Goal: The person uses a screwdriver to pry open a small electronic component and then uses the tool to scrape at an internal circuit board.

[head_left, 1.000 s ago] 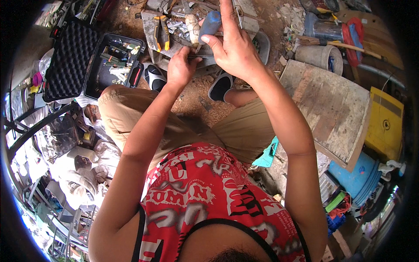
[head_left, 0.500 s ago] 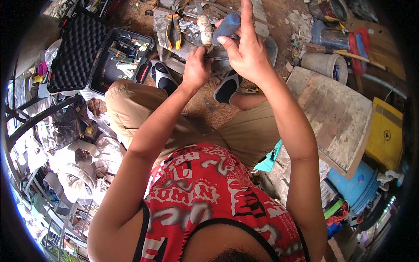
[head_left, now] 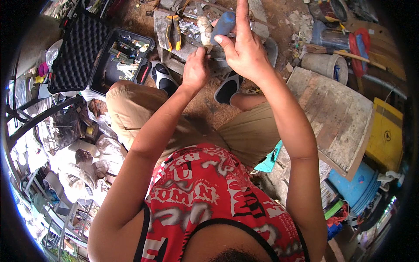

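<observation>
My right hand (head_left: 246,54) grips a dark blue, rounded cylindrical piece (head_left: 223,27) between thumb and curled fingers, its index finger stretched out straight. Just left of that piece is a beige, wrapped-looking, worn rod-like object (head_left: 204,29), lying or held over the work surface. Close below its near end, my left hand (head_left: 196,68) has its fingers pinched together; what they hold is hidden. A pair of pliers with yellow and black handles (head_left: 173,32) lies to the left on a grey, dirty board (head_left: 162,28). Small metal bits (head_left: 189,30) are scattered beside the pliers.
An opened black case (head_left: 101,81) with foam lid and small parts stands at the left. My shoes (head_left: 163,78) flank the board's near side. At the right are a worn wooden panel (head_left: 329,113), a grey bucket (head_left: 321,65), a yellow sheet (head_left: 384,135) and a blue tub (head_left: 358,183).
The blue piece has tilted a little more upright and shifted slightly left with my right hand. My left hand has barely moved.
</observation>
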A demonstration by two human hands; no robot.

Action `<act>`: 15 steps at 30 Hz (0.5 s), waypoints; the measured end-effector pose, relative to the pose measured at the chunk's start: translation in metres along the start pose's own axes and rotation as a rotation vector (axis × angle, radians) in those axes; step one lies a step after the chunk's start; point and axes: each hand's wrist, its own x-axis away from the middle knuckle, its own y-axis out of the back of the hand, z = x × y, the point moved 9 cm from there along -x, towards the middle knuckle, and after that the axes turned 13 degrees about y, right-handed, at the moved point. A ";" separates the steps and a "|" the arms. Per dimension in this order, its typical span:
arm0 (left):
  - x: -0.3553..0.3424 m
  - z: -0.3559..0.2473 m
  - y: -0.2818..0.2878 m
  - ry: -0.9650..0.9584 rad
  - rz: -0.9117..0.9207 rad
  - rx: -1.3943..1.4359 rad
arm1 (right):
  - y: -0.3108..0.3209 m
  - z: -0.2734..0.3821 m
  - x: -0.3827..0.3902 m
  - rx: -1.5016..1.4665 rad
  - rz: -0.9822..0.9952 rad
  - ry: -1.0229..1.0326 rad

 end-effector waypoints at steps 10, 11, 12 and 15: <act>0.000 -0.001 0.002 -0.049 -0.055 0.002 | 0.016 -0.016 0.008 -0.072 -0.128 -0.081; 0.001 0.001 0.003 -0.044 -0.061 0.008 | 0.019 -0.027 0.013 -0.320 -0.194 -0.225; 0.002 0.003 0.003 -0.037 -0.069 0.012 | 0.035 -0.034 0.018 -0.256 -0.283 -0.210; 0.002 0.001 0.005 -0.030 -0.066 0.046 | 0.061 -0.070 0.052 -0.157 -0.505 -0.233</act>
